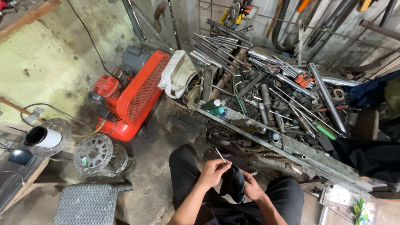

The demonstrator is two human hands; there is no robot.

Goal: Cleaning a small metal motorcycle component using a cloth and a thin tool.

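Observation:
I sit low with my knees apart in black trousers. My left hand (213, 171) pinches a thin metal rod (220, 155) that sticks up and to the left from my fingers. My right hand (251, 186) grips a black rounded part (233, 182) held between both hands, just above my lap. The rod's lower end meets the top of the black part. What the black part is exactly I cannot tell.
A red air compressor (133, 98) stands ahead on the left. Brake discs (93, 153) lie on the concrete floor beside it. A heap of steel tubes and scrap parts (283, 96) fills a metal-framed bin on the right. A woven grey stool (85, 204) sits at lower left.

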